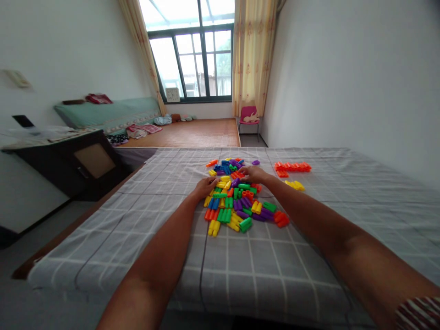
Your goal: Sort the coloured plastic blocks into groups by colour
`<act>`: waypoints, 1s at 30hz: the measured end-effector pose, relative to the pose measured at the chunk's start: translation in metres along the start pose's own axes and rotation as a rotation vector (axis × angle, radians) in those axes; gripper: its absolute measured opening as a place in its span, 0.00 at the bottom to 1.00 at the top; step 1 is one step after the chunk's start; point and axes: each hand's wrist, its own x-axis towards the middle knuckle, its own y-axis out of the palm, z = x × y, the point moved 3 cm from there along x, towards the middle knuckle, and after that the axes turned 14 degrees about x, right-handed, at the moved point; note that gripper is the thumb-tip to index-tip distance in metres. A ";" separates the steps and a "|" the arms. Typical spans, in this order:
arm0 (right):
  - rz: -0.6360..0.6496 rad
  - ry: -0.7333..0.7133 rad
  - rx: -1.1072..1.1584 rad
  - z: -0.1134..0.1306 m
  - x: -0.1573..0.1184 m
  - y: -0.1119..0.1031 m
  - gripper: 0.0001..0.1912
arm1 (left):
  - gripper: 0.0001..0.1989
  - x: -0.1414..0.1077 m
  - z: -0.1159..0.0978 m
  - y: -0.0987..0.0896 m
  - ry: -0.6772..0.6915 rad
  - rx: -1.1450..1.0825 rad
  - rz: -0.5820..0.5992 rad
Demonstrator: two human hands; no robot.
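A loose pile of plastic building blocks (pixel 237 192) in yellow, green, blue, purple and orange lies on a grey checked sheet (pixel 240 261). At the pile's left edge, my left hand (pixel 206 187) rests with loosely bent fingers against the yellow blocks (pixel 222 184); no block shows in its grip. My right hand (pixel 253 175) reaches into the far part of the pile, its thumb and fingers closed about an orange block (pixel 237 175). A purple block (pixel 255 162) lies apart, beyond that hand.
On the right, a joined row of orange blocks (pixel 293 167) lies beyond a few yellow blocks (pixel 294 185). A dark cabinet (pixel 92 160) stands left of the bed. Farther off are a second bed with a brown mat (pixel 199 130) and a pink chair (pixel 249 114).
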 end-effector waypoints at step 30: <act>-0.123 -0.258 0.695 0.055 -0.023 -0.002 0.14 | 0.23 0.001 -0.043 -0.023 -0.155 -0.813 -0.292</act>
